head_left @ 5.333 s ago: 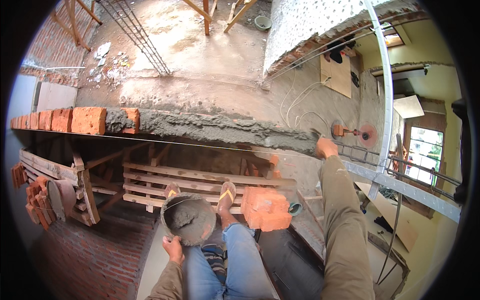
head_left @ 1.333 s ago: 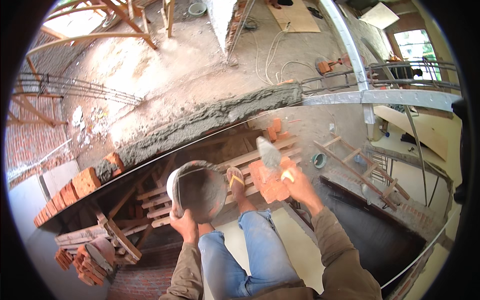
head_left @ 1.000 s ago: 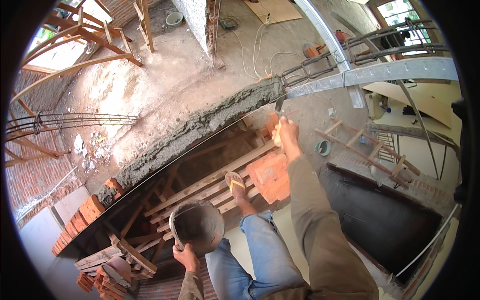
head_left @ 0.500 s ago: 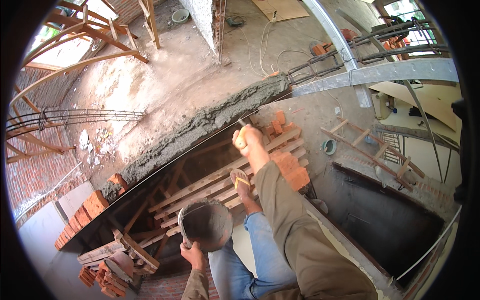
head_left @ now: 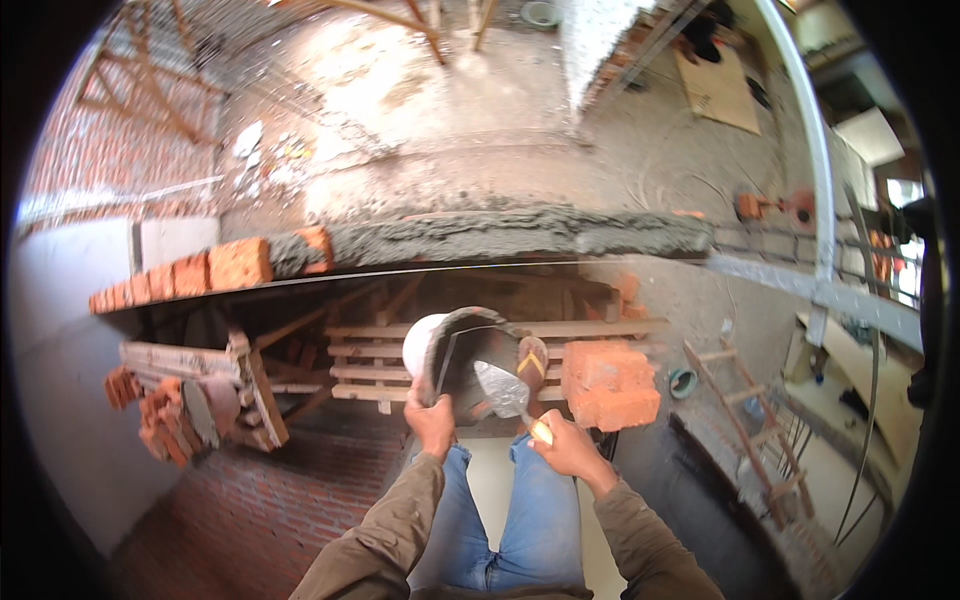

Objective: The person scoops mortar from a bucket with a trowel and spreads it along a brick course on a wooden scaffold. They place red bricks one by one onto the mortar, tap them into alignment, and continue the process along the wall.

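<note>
My left hand [head_left: 432, 428] is closed on the near left rim of a mortar-smeared bucket [head_left: 422, 342], tilted so its dark inside shows. In my right hand [head_left: 574, 448] is the yellow handle of a pointing trowel [head_left: 503, 390]. The trowel's grey metal blade is over the bucket's mouth; whether it touches anything inside I cannot tell. Beyond the bucket, a thick bed of wet grey mortar [head_left: 480, 238] runs along the top of the wall. Orange bricks [head_left: 240, 265] stand in a row at its left end. A pale string line [head_left: 400, 270] stretches along the wall's near edge.
Wooden slats [head_left: 360, 372] form a platform under a sandalled foot [head_left: 533, 360]. A brick stack [head_left: 610, 385] rests on its right end. Loose bricks [head_left: 170, 425] lie on a scaffold at left. A metal beam [head_left: 870, 315], a ladder [head_left: 745, 415] and a small bucket [head_left: 683, 381] are at right.
My right hand and the trowel have come back from beside the mortar bed to the bucket. The bucket is tipped differently, still in my left hand. The whole view has turned.
</note>
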The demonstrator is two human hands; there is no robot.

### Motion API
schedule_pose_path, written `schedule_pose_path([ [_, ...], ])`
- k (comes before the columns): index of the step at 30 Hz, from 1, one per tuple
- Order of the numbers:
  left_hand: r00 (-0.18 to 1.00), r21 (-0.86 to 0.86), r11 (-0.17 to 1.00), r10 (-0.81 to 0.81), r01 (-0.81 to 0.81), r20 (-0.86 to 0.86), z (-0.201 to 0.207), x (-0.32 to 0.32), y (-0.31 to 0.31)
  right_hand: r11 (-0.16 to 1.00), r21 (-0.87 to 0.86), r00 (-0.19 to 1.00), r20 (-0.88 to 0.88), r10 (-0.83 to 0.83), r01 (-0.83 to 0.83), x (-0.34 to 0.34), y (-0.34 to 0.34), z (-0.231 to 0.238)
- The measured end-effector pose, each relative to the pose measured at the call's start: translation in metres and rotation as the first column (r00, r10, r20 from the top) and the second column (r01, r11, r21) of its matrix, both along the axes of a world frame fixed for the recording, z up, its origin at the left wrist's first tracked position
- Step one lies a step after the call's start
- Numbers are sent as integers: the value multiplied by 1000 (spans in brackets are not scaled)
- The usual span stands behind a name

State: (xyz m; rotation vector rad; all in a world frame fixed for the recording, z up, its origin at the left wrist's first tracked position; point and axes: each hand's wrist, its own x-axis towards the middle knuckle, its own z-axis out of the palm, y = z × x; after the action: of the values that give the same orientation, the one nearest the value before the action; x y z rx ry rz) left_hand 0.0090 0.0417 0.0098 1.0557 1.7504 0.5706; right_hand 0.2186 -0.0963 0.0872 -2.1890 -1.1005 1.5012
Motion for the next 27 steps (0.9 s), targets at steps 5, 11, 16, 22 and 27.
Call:
schedule_pose_path([
  [5, 999, 87, 996, -19, 17, 25, 8, -4, 8, 958, -157, 851, 442, 284, -238, -39, 51, -57],
  [11, 986, 103, 995, -25, 8, 167, 24, -34, 29, 897, 49, 899, 41, 437, -439, -79, 60, -43],
  [16, 981, -55, 998, -4, 15, 194, 37, -72, 48, 801, 46, 741, 413, 529, -597, -70, 70, -22],
  [22, 973, 17, 993, 108, -114, 203, 39, -63, 38, 868, -2, 794, 404, 455, -497, -56, 106, -22],
  [27, 950, -15, 979, 199, -201, 241, 33, -79, 45, 877, 77, 878, -26, 478, -475, -80, 114, -51],
])
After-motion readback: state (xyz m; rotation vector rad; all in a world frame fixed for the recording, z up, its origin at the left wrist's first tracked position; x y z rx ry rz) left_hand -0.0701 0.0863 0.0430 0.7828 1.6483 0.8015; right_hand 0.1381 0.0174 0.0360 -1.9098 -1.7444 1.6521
